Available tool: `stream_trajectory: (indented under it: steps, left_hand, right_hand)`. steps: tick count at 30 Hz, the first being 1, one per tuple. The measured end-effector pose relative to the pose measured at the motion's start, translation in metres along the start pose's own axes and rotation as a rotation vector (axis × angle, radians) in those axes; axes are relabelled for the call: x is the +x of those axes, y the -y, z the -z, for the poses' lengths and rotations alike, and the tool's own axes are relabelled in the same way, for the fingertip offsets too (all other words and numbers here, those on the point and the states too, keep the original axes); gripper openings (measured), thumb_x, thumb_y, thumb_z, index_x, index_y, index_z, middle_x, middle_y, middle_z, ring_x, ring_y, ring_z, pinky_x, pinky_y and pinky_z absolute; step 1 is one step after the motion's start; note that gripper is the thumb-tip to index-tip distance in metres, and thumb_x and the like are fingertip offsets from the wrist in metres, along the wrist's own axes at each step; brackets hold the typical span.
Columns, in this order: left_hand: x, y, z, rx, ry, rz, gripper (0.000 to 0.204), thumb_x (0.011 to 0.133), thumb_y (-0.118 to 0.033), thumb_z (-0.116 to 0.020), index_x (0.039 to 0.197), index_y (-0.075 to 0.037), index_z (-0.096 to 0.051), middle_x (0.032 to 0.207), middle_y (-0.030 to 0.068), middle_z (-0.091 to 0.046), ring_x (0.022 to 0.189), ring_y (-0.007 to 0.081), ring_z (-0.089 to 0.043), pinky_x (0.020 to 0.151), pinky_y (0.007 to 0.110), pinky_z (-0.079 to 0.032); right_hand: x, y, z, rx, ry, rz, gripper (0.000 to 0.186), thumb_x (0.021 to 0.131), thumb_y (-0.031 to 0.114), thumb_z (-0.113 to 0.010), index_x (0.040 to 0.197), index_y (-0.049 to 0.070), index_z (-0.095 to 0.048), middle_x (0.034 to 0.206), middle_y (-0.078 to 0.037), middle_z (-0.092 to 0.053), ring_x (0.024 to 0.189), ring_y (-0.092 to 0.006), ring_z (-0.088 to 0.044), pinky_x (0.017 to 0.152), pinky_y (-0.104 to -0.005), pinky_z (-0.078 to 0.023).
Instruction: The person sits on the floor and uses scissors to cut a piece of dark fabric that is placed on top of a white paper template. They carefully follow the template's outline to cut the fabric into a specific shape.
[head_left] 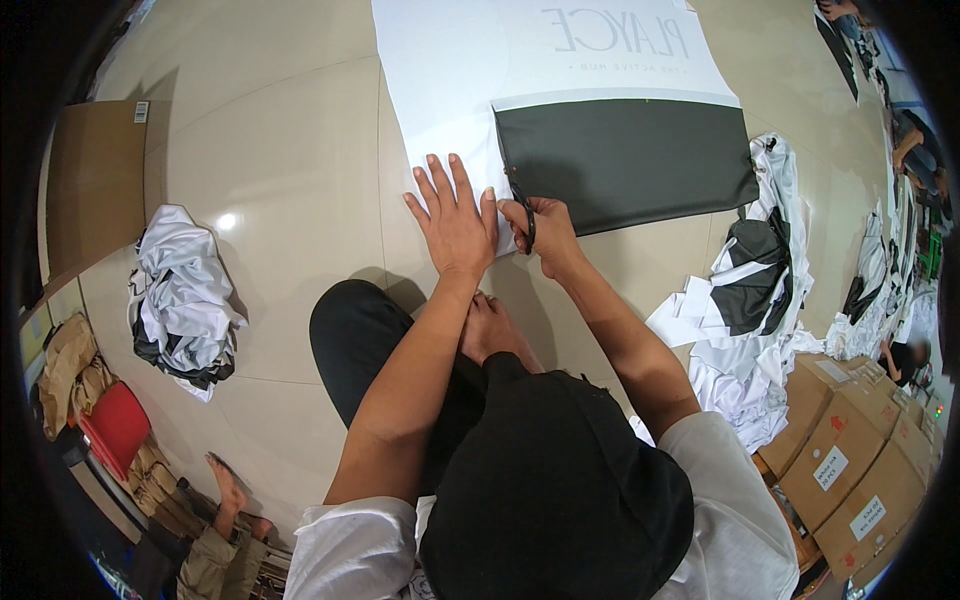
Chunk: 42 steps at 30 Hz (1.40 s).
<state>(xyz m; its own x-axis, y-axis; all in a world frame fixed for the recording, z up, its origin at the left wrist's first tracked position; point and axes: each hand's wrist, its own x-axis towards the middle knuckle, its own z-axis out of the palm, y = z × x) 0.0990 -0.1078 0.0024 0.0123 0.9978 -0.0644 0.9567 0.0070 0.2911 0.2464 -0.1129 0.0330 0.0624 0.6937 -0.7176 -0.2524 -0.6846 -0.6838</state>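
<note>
My left hand point(455, 225) lies flat with its fingers spread on a white printed sheet point(440, 80), near its lower corner. My right hand point(550, 235) grips scissors point(527, 218) by their black handles. The blades point away from me, along the left edge of a dark grey panel point(620, 160). That panel rests on the white sheet and reaches past its lower edge onto the floor. Whether the blades are apart cannot be made out. My left thumb is close beside the scissors.
A crumpled white and black cloth bundle point(185, 295) lies left on the tiled floor point(290, 200), near a brown cardboard piece point(95, 185). To the right are white and dark scraps point(735, 310) and stacked cartons point(850, 460). Another person's foot point(228, 485) shows lower left; people sit far right.
</note>
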Motion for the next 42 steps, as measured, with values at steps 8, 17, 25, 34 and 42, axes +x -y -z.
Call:
stream_trajectory:
  steps: [8, 17, 25, 34, 42]
  left_hand:
    - [0.000, -0.001, 0.001, 0.003, 0.009, 0.003, 0.076, 0.112, -0.050, -0.040, 0.172, -0.006, -0.022, 0.178, 0.0252, -0.014, 0.165, 0.0467, -0.007, 0.130, 0.067, -0.005]
    - [-0.001, 0.000, 0.000, -0.007, 0.000, 0.000, 0.076, 0.112, -0.048, -0.041, 0.172, -0.005, -0.022, 0.178, 0.0251, -0.013, 0.165, 0.0470, -0.007, 0.130, 0.066, -0.004]
    - [-0.001, 0.000, 0.000, -0.002, 0.004, -0.006, 0.077, 0.111, -0.048, -0.043, 0.172, -0.005, -0.022, 0.178, 0.0257, -0.012, 0.165, 0.0478, -0.006, 0.130, 0.067, -0.004]
    - [-0.001, 0.000, 0.000, 0.006, 0.008, -0.008, 0.077, 0.112, -0.047, -0.043, 0.172, -0.005, -0.020, 0.178, 0.0259, -0.012, 0.165, 0.0479, -0.006, 0.130, 0.067, -0.004]
    - [-0.001, -0.001, 0.002, -0.016, -0.005, -0.008, 0.077, 0.112, -0.047, -0.044, 0.172, -0.005, -0.022, 0.178, 0.0261, -0.013, 0.164, 0.0480, -0.007, 0.130, 0.067, -0.005]
  right_hand:
    - [0.000, -0.001, 0.001, -0.007, 0.004, 0.002, 0.031, 0.087, 0.022, -0.086, 0.074, 0.007, -0.062, 0.061, 0.000, -0.058, 0.047, -0.0105, -0.054, 0.044, -0.0274, -0.039]
    - [0.001, 0.009, -0.001, -0.012, 0.031, 0.000, 0.034, 0.088, 0.031, -0.087, 0.081, 0.007, -0.065, 0.063, 0.001, -0.058, 0.048, -0.0094, -0.052, 0.047, -0.0258, -0.039]
    - [0.009, 0.013, -0.004, -0.042, 0.012, 0.001, 0.039, 0.084, 0.035, -0.090, 0.076, 0.007, -0.063, 0.061, -0.001, -0.058, 0.047, -0.0108, -0.052, 0.046, -0.0279, -0.036]
    - [0.005, 0.018, -0.006, -0.043, 0.001, -0.004, 0.033, 0.085, 0.029, -0.089, 0.079, 0.007, -0.065, 0.062, 0.000, -0.058, 0.048, -0.0091, -0.052, 0.046, -0.0251, -0.037]
    - [0.009, 0.013, -0.004, -0.027, 0.011, 0.012, 0.032, 0.087, 0.025, -0.087, 0.078, 0.007, -0.062, 0.062, 0.000, -0.058, 0.049, -0.0091, -0.052, 0.047, -0.0260, -0.039]
